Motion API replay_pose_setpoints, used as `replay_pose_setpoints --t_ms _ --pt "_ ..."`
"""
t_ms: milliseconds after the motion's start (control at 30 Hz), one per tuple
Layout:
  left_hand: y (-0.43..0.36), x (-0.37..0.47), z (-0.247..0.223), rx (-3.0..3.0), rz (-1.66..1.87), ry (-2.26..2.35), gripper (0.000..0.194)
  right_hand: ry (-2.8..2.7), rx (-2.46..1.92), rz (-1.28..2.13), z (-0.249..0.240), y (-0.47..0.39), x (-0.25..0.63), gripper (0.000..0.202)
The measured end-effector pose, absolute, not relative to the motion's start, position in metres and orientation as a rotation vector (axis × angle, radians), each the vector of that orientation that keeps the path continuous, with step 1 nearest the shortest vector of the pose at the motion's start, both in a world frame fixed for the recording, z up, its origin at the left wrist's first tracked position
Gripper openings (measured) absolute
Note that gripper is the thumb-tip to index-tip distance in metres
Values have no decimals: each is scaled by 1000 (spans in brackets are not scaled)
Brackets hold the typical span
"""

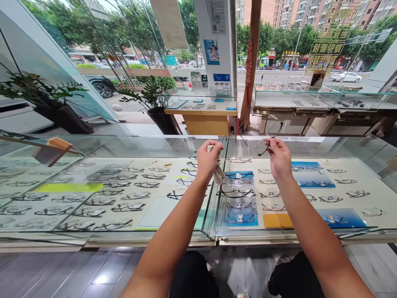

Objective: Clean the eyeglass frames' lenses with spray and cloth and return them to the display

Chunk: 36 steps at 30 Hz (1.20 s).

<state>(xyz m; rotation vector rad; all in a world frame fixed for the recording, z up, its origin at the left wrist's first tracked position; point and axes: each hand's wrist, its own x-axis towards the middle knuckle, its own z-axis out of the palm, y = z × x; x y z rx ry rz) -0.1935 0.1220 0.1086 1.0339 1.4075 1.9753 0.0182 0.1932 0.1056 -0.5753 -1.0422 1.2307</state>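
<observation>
In the head view my right hand (280, 156) pinches a pair of eyeglasses (263, 145) with a thin dark frame. The glasses are raised above the glass display counter (218, 238), tilted, with one temple stretching to the left. My left hand (208, 158) is closed on a crumpled light beige cloth (218, 174), whose lower end hangs from the fingers. A gap separates the cloth from the glasses. Both hands are over the counter, near the joint between two glass cases. Below them, rows of eyeglass frames (237, 192) lie inside on white and blue panels.
A wooden block-like stand (51, 151) is on the left of the counter. Beyond are a smaller display case (201, 108), a potted plant (164, 120), a wooden post (252, 62) and more cases (297, 99) by the window. My legs are below the counter's front edge.
</observation>
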Motion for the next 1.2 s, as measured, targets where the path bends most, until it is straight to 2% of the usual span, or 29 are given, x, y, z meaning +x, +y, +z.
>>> replay_pose_setpoints --t_ms 167,333,433,600,733,867,1000,1100,1200 --pt "125 -211 106 1030 2100 1616 20 -1134 -591 1037 105 198 20 39" --pt "128 -219 100 1039 2017 1838 18 -1146 -611 975 99 206 20 46" --pt "129 -224 96 1136 1822 2047 21 -1152 -600 958 98 208 21 45" --pt "132 -231 89 1297 1285 2387 50 -1172 -614 963 98 206 22 44" --pt "134 -231 82 1522 895 2476 40 -1202 -610 975 99 203 22 43" --pt "135 -228 76 1587 762 2480 26 -1226 -593 983 101 200 22 41" --pt "136 -227 75 1626 901 2407 16 -1239 -579 983 104 195 21 39" --pt "139 -225 80 1567 1348 2124 15 -1222 -556 1003 105 192 20 38" --pt "142 -221 87 1333 1737 1587 23 -1181 -531 1101 105 192 19 37"
